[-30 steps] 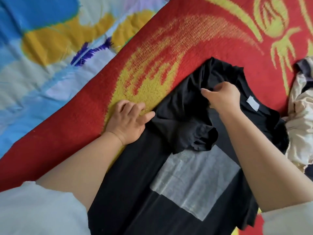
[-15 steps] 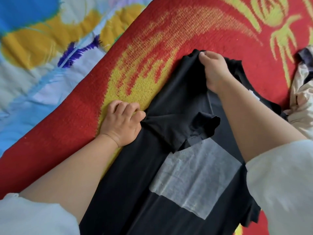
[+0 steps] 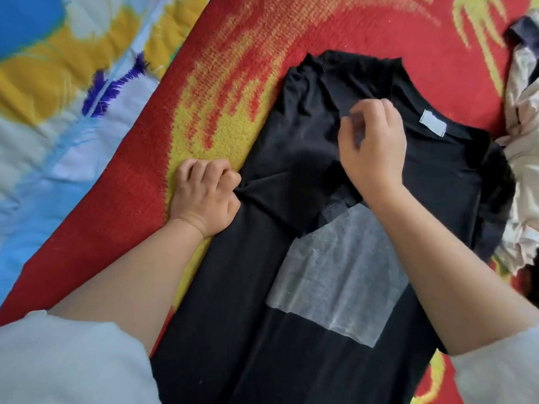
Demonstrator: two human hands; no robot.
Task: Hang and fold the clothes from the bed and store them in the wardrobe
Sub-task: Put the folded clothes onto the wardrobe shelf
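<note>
change from half a second ago: right hand [image 3: 372, 147] has come back from the shirt's top left corner to the upper middle, by the collar; left hand [image 3: 205, 193] has stayed at the shirt's left edge; the folded-in sleeve [image 3: 294, 182] now lies flatter.

shirt [image 3: 306, 287]: black, spread flat on the blanket [image 3: 291, 30]. long axis runs from the bottom edge of the view, slightly left of centre, up and to the right; collar end points away from the person, hem end out of view at the bottom. left side and sleeve folded inward over the front. grey rectangular patch [image 3: 338, 275] on the front, its upper corner under the sleeve hem. small grey label [image 3: 433, 123] inside the neckline.

left grip: fingers curled, knuckles up, pinching the fold at the shirt's left edge, wrist resting on the shirt.

right grip: fingers bent over the fabric just left of the label; blurred, so cannot tell whether it pinches cloth or only touches it.

surface: red blanket with yellow-green pattern, on a bed. quilt [image 3: 58, 97] in blue, yellow and white at the left, beside the blanket. pile [image 3: 525, 170] of pale and dark clothes at the right edge, touching the shirt's right shoulder.

person: pale sleeves [image 3: 67, 363] at both lower corners.
</note>
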